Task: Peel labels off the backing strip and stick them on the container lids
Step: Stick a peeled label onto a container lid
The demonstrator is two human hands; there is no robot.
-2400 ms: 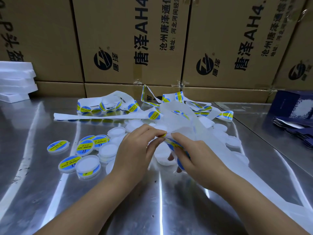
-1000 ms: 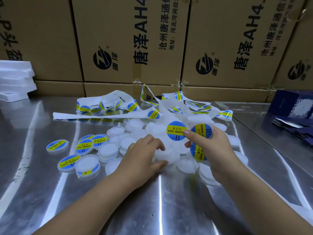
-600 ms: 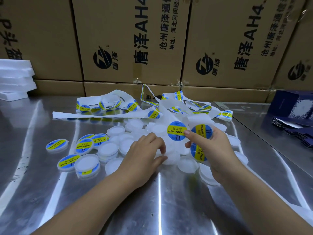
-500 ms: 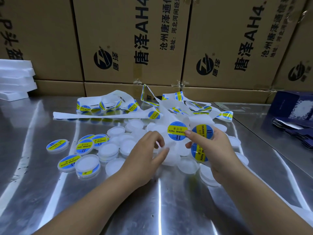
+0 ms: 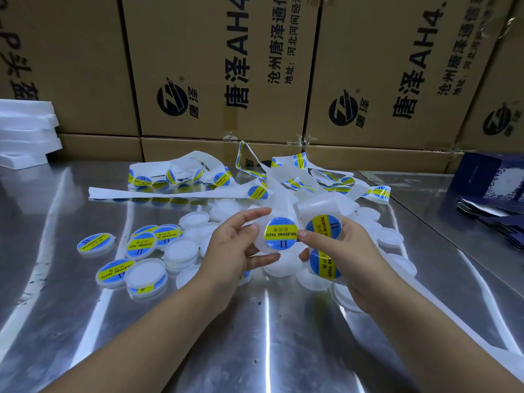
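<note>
My left hand (image 5: 231, 252) holds a white container lid (image 5: 259, 245) lifted off the table. A round blue and yellow label (image 5: 281, 233) lies against its face, with my right forefinger pressing on the label's right edge. My right hand (image 5: 344, 260) also holds the white backing strip (image 5: 317, 208), which carries two more labels, one (image 5: 324, 226) by the knuckles and another (image 5: 323, 263) under the palm. Several blank white lids (image 5: 181, 249) lie in a heap under my hands. Labelled lids (image 5: 141, 244) lie to the left.
A long tangle of label strip (image 5: 181, 177) lies behind the heap. Brown cardboard boxes (image 5: 224, 66) wall off the back of the steel table (image 5: 255, 336). White foam trays (image 5: 25, 131) are stacked at far left. Dark blue packets (image 5: 499, 205) lie at far right.
My left hand took a blank lid from the heap and raised it. My right hand, holding a peeled label and the strip, brought the label onto that lid.
</note>
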